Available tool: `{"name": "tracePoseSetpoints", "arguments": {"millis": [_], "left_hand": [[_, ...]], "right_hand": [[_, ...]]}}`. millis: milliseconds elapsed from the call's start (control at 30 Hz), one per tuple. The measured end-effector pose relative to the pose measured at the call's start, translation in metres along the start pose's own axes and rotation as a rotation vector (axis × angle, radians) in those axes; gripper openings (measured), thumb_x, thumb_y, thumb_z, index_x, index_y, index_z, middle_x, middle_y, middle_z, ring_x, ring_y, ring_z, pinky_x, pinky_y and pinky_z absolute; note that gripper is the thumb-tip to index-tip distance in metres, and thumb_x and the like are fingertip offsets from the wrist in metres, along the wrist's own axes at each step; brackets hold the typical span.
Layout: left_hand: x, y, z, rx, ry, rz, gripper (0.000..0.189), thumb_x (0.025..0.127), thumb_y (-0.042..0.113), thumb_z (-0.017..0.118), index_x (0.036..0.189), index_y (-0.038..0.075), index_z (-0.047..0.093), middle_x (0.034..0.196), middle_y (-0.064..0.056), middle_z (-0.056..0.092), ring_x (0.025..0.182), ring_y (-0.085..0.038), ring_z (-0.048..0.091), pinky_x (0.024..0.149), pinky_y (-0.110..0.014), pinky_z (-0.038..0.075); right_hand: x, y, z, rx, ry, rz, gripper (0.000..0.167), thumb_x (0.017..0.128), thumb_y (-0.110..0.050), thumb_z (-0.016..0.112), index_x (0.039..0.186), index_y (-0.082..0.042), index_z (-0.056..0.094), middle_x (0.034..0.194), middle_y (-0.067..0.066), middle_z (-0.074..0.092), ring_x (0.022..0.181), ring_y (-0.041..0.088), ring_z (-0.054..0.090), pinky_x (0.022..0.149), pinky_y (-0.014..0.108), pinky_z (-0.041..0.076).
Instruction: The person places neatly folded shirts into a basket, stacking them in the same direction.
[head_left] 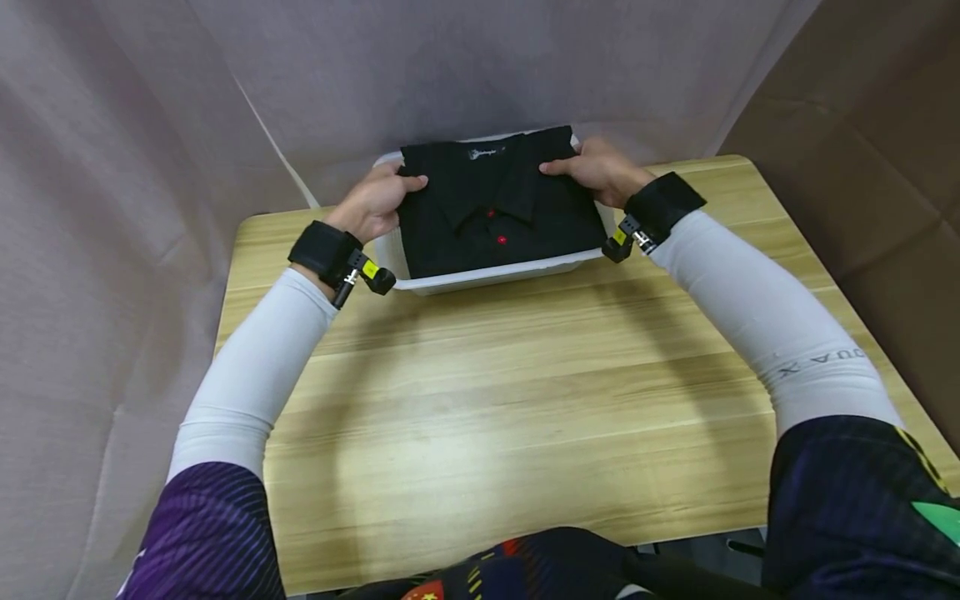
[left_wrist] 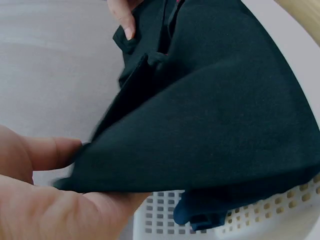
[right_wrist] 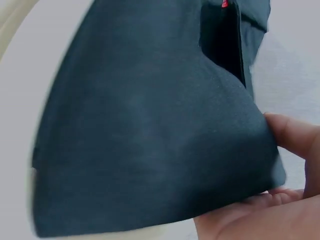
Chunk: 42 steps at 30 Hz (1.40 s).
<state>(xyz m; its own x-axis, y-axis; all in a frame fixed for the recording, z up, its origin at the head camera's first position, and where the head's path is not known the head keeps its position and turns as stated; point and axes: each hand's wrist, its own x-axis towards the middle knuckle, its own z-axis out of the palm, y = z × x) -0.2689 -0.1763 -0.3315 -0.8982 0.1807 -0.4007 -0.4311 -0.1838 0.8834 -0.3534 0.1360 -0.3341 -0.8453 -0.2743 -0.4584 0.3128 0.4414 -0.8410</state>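
A folded black collared shirt (head_left: 457, 237) with red buttons lies inside a white plastic basket (head_left: 495, 275), its collar toward the back. My left hand (head_left: 377, 200) pinches the shirt's left edge near the far corner, thumb on top and fingers beneath. On the opposite side, my right hand (head_left: 602, 172) grips the right edge the same way. The left wrist view shows the shirt's edge lifted above the perforated basket wall (left_wrist: 157, 215), with dark blue fabric (left_wrist: 200, 212) underneath. Most of the basket's interior is hidden by the shirt.
The basket stands at the back of a light wooden table (head_left: 510, 400), close to a grey cloth wall (head_left: 480, 67). A brown panel (head_left: 870, 158) borders the right side. Both wrists wear black straps with small cameras.
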Motion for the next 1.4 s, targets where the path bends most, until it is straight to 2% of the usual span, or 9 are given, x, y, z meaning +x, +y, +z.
{"name": "tracePoseSetpoints", "arguments": {"millis": [200,267,367,500,700,867,1000,1167,1400], "left_hand": [[0.002,-0.004,-0.005,0.03,0.01,-0.033,0.034,0.114,0.009,0.043,0.148,0.007,0.035,0.126,-0.002,0.05,0.106,-0.013,0.056,0.088,-0.022,0.05],[0.002,-0.005,-0.006,0.042,0.021,-0.04,0.041,0.114,0.01,0.043,0.154,0.008,0.031,0.135,-0.002,0.048,0.112,-0.013,0.054,0.098,-0.025,0.048],[0.002,-0.006,-0.008,0.073,0.05,-0.059,0.057,0.114,0.013,0.045,0.165,0.012,0.019,0.151,-0.001,0.037,0.117,-0.011,0.047,0.112,-0.027,0.038],[0.002,-0.007,-0.01,0.109,0.097,-0.077,0.067,0.113,0.016,0.05,0.169,0.015,0.013,0.13,0.007,0.037,0.085,-0.005,0.039,0.097,-0.019,0.03],[0.001,-0.005,-0.007,0.154,0.143,-0.058,0.057,0.112,0.02,0.054,0.162,0.012,0.028,0.1,0.007,0.034,0.062,-0.008,0.026,0.073,-0.023,0.026],[0.001,-0.004,-0.003,0.178,0.15,-0.04,0.053,0.112,0.022,0.054,0.16,0.012,0.033,0.106,0.005,0.047,0.082,-0.008,0.045,0.085,-0.025,0.035],[0.0,-0.003,-0.001,0.231,0.147,-0.024,0.047,0.113,0.023,0.051,0.157,0.011,0.038,0.141,0.003,0.048,0.129,-0.013,0.043,0.112,-0.03,0.032],[-0.003,0.0,0.003,0.354,0.146,0.066,0.05,0.113,0.024,0.049,0.16,0.007,0.039,0.166,-0.002,0.033,0.154,-0.014,0.025,0.128,-0.031,0.019],[-0.009,0.0,0.008,0.494,0.097,0.112,0.052,0.114,0.028,0.048,0.161,0.007,0.039,0.165,-0.008,0.039,0.153,-0.018,0.032,0.128,-0.035,0.024]], "right_hand": [[0.003,0.007,0.003,-0.099,-0.007,-0.019,0.028,0.107,-0.024,0.065,0.127,-0.008,0.054,0.106,-0.002,0.057,0.081,0.007,0.056,0.066,0.019,0.044],[0.002,0.008,0.002,-0.14,-0.016,-0.019,0.05,0.108,-0.027,0.062,0.151,-0.006,0.046,0.134,0.002,0.06,0.086,0.004,0.055,0.068,0.017,0.043],[0.002,0.01,0.002,-0.162,-0.013,-0.029,0.035,0.109,-0.028,0.061,0.134,-0.005,0.054,0.122,0.002,0.056,0.08,0.005,0.048,0.065,0.018,0.039],[0.001,0.015,0.001,-0.116,-0.008,-0.053,0.034,0.108,-0.023,0.064,0.089,-0.01,0.039,0.081,-0.005,0.038,0.062,0.008,0.039,0.058,0.022,0.033],[-0.001,0.016,-0.002,-0.111,-0.015,-0.07,0.025,0.108,-0.025,0.062,0.096,-0.011,0.046,0.087,-0.007,0.039,0.067,0.007,0.038,0.066,0.023,0.037],[-0.002,0.014,-0.003,-0.137,0.01,-0.059,0.036,0.109,-0.027,0.06,0.137,-0.005,0.053,0.125,0.0,0.045,0.083,0.008,0.041,0.086,0.026,0.039],[-0.005,0.008,-0.004,-0.185,0.026,-0.054,0.069,0.111,-0.029,0.055,0.168,-0.004,0.024,0.169,0.01,0.031,0.126,0.014,0.048,0.109,0.027,0.04],[-0.012,0.0,-0.005,-0.214,0.082,-0.108,0.066,0.111,-0.028,0.054,0.167,-0.006,0.029,0.175,0.009,0.023,0.159,0.022,0.024,0.128,0.035,0.027],[-0.024,-0.006,-0.001,-0.317,0.045,-0.236,0.056,0.11,-0.025,0.058,0.161,-0.005,0.044,0.166,0.014,0.039,0.144,0.025,0.043,0.118,0.036,0.038]]}}
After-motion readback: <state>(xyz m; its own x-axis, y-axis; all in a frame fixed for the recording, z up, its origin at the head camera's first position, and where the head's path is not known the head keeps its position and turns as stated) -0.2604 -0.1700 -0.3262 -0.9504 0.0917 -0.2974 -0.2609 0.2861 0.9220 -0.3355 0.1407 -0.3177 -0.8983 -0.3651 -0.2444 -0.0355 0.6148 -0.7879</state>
